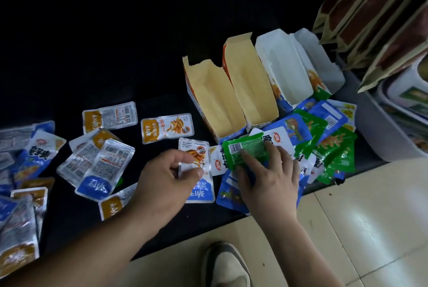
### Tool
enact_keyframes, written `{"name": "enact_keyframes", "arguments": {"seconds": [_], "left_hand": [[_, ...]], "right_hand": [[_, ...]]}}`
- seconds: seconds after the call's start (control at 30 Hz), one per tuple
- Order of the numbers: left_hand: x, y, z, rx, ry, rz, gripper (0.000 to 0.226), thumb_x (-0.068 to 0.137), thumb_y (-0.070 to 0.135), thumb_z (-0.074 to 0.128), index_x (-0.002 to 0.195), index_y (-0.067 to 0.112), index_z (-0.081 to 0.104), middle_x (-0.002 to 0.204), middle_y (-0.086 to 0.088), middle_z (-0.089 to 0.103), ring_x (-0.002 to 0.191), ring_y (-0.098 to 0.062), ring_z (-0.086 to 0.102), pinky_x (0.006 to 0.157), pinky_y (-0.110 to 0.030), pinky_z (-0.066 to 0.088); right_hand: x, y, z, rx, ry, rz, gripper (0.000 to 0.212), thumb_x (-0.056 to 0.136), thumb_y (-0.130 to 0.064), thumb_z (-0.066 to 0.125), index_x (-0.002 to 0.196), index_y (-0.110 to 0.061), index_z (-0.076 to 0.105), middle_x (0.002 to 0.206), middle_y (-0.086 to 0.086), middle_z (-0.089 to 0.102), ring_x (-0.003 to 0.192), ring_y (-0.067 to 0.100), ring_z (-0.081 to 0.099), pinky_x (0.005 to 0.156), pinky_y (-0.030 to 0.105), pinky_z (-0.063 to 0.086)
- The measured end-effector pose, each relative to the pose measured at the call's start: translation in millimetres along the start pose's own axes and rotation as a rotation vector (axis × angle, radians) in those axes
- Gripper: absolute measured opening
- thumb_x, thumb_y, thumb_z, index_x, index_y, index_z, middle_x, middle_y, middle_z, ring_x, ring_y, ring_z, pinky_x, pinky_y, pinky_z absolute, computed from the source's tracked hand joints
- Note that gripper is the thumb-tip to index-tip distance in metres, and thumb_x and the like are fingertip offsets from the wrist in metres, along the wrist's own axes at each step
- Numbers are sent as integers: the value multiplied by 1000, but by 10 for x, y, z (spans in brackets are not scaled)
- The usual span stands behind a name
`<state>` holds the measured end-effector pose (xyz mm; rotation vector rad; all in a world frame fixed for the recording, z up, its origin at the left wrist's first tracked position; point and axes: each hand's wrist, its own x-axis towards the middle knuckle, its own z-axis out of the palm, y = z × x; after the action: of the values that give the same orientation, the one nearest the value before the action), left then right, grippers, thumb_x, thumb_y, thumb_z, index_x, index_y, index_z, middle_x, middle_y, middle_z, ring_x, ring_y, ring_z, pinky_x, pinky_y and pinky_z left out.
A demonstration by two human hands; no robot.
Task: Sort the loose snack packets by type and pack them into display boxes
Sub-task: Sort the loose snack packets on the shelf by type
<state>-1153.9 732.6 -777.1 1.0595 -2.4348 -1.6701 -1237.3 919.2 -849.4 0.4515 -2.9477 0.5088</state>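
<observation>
My left hand (171, 177) pinches a white-and-blue snack packet (196, 184) between thumb and fingers on the dark surface. Just right of it, my right hand (268, 175) lies with straight fingers on a green packet (245, 150) atop a heap of green and blue packets (324, 138). Behind the hands stand several open display boxes, all with nothing in them: two with tan insides (215, 101) (252, 85), and two white ones (284, 71) (322, 62). Loose orange-and-white packets (166, 128) and blue ones (97, 171) lie scattered to the left.
Brown bagged goods (379, 15) hang over the right side. A white bin (393, 138) with stacked tubs stands below them. The dark surface ends at a front edge, beyond which lie pale floor tiles (359, 217) and my shoe (227, 266).
</observation>
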Motion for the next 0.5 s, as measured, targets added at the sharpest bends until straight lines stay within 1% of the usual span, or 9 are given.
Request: {"name": "enact_keyframes", "arguments": {"seconds": [0.1, 0.17, 0.23, 0.27, 0.3, 0.37, 0.4, 0.43, 0.5], "left_hand": [[10, -38, -41, -4, -23, -53, 20, 91, 22, 78, 103, 36, 71, 92, 3, 71, 77, -7, 66, 55, -10, 50], [15, -45, -64, -6, -33, -81, 22, 92, 21, 77, 105, 38, 70, 95, 6, 70, 79, -8, 67, 56, -11, 52], [9, -48, -88, -16, -40, -100, 24, 93, 21, 77, 108, 38, 70, 98, 10, 70, 80, -4, 68, 57, -10, 50], [-5, -44, -107, -28, -46, -107, 25, 92, 20, 77, 109, 38, 70, 100, 11, 70, 81, -1, 68, 57, -9, 49], [-33, -39, -142, -40, -52, -114, 25, 92, 20, 77, 108, 38, 70, 99, 12, 70, 81, 1, 67, 58, -8, 49], [-101, -39, -252, -50, -59, -127, 25, 90, 19, 80, 104, 38, 73, 94, 17, 70, 84, -2, 68, 67, -14, 53], [-138, -54, -336, -54, -65, -140, 24, 88, 20, 81, 101, 39, 74, 93, 21, 70, 85, -3, 69, 73, -20, 56], [-178, -75, -434, -61, -77, -157, 25, 87, 20, 83, 98, 41, 74, 93, 25, 70, 87, -3, 70, 77, -25, 58], [-247, -153, -648, -84, -68, -195, 28, 83, 20, 86, 92, 44, 74, 95, 20, 74, 88, -5, 73, 80, -32, 61]], "right_hand": [[-24, -52, -4, -21, -23, 22, 35, 90, -46, 60, 124, -40, 70, 145, 11, 52, 139, 41, 40, 116, 72, 18], [-46, -56, -39, 11, -22, 37, 34, 89, -40, 66, 123, -41, 69, 149, 10, 48, 143, 41, 34, 118, 72, 9], [-62, -81, -93, 50, 14, 23, 31, 87, -36, 67, 118, -35, 72, 148, 12, 50, 144, 42, 34, 118, 70, 8], [-77, -112, -130, 70, 36, -10, 30, 86, -34, 67, 115, -30, 73, 144, 12, 54, 142, 42, 38, 119, 69, 13], [-91, -169, -184, 119, 50, -59, 28, 86, -33, 67, 112, -26, 74, 139, 11, 59, 138, 41, 44, 118, 66, 23], [-109, -350, -292, 329, 34, -132, 21, 89, -31, 68, 106, -22, 74, 120, 2, 67, 118, 27, 59, 100, 45, 49], [-119, -476, -341, 448, -14, -126, 18, 90, -32, 68, 104, -22, 74, 109, -5, 70, 106, 17, 64, 88, 31, 52], [-133, -611, -370, 560, -101, -82, 16, 91, -34, 69, 102, -24, 74, 99, -11, 72, 95, 8, 66, 79, 23, 51], [-159, -904, -347, 779, -395, 66, 11, 92, -34, 74, 98, -25, 71, 85, -14, 75, 83, 1, 70, 74, 22, 54]]}}
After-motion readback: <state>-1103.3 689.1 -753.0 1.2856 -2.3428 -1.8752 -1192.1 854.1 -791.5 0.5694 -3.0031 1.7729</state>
